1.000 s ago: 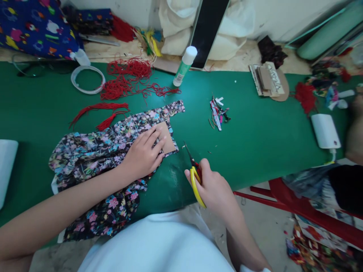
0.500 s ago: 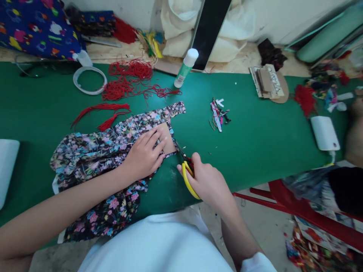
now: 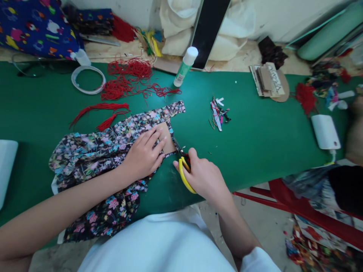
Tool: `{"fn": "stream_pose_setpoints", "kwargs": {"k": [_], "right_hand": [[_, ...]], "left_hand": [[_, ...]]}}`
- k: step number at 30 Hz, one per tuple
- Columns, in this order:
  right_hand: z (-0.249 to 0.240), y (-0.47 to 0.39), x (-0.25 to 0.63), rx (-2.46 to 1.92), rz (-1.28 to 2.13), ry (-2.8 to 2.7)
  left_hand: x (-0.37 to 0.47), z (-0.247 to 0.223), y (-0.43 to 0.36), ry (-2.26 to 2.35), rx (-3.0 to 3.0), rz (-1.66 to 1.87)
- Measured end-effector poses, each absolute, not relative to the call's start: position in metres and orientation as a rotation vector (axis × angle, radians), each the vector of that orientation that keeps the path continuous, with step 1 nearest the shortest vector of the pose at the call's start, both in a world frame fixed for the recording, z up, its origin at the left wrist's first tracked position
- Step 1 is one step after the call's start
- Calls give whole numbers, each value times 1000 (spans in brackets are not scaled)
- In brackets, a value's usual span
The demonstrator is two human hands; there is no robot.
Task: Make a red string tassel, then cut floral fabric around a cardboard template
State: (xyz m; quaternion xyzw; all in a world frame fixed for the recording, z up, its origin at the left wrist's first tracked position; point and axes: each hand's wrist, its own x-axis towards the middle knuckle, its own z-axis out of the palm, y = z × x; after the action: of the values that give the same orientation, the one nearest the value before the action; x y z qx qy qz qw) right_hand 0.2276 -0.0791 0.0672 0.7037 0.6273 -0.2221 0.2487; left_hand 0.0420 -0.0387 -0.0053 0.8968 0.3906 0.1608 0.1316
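Observation:
Dark floral fabric lies bunched across the green table. On its right end rests a tan cardboard rectangle. My left hand lies flat with fingers stretched, pressing the card and the cloth around it. My right hand is closed round the handles of yellow-handled scissors. Their blades point up and left along the card's right edge, at the narrow strip of cloth there. How far the blades are apart is hard to make out.
Red cord and red tassels lie beyond the fabric. A glue stick stands near a tape roll. Scraps sit right of the fabric. Further right are cardboard pieces, a white device and another person's arm.
My right hand and the scissors have shifted slightly up and left, the blades reaching further along the card's right edge. My left hand, the card and the fabric stay in place.

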Motion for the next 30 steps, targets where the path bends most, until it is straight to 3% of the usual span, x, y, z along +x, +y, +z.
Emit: {"fn": "stream_pose_setpoints", "kwargs": {"k": [30], "right_hand": [[69, -75, 217, 1845, -581, 1658]], "left_hand": [[42, -5, -39, 1134, 2649, 449]]}}
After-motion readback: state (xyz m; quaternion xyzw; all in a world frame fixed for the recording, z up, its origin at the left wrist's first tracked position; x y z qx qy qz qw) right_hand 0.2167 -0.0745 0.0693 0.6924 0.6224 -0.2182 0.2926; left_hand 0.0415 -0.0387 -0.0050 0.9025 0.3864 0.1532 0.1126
